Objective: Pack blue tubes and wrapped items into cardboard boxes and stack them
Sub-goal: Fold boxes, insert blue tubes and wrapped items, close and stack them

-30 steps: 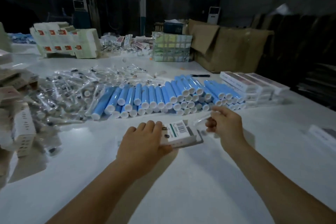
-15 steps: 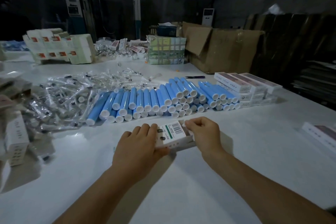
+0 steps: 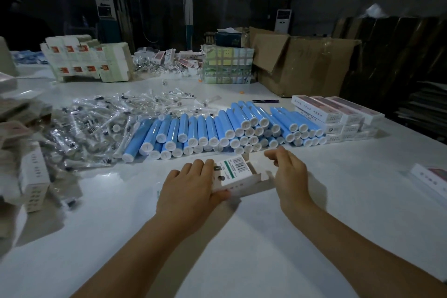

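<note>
**Q:** Cardboard box, where is it?

**Me:** Small white carton (image 3: 235, 173) lies on the white table (image 3: 242, 249), centre, just on my side of the blue tubes (image 3: 217, 128). Barcode label faces up. Its R end is open, flap (image 3: 260, 159) standing up.

**Q:** L hand?

**Me:** My left hand (image 3: 193, 186) grips the carton's L end: fingers curled over the top edge, thumb tucked under the near side. Firm hold.

**Q:** R hand?

**Me:** My right hand (image 3: 289, 172) is at the open end, fingers bent loosely above the flap, palm side against the carton's end (can't tell if fingertips actually pinch the flap; nothing visibly held).

**Q:** Stock?

**Me:** Tubes lie in a long row, stacked approx. two or three deep, white caps toward me. Wrapped items (image 3: 96, 126) in clear film are heaped to the L of the tubes, touching the row's L end. Packed boxes (image 3: 336, 116), white w/ printed tops, are stacked just beside the row's R end.

**Q:** Anything else on the table?

**Me:** Flat carton blanks (image 3: 31, 176) piled at far L edge. One more white box (image 3: 430, 179) at R edge, well apart. Far side: bundles of printed cartons (image 3: 87, 60), strapped bundle (image 3: 227, 65), big brown box (image 3: 302, 63) w/ flaps open. Dark pen (image 3: 264, 101) behind the tubes.
</note>
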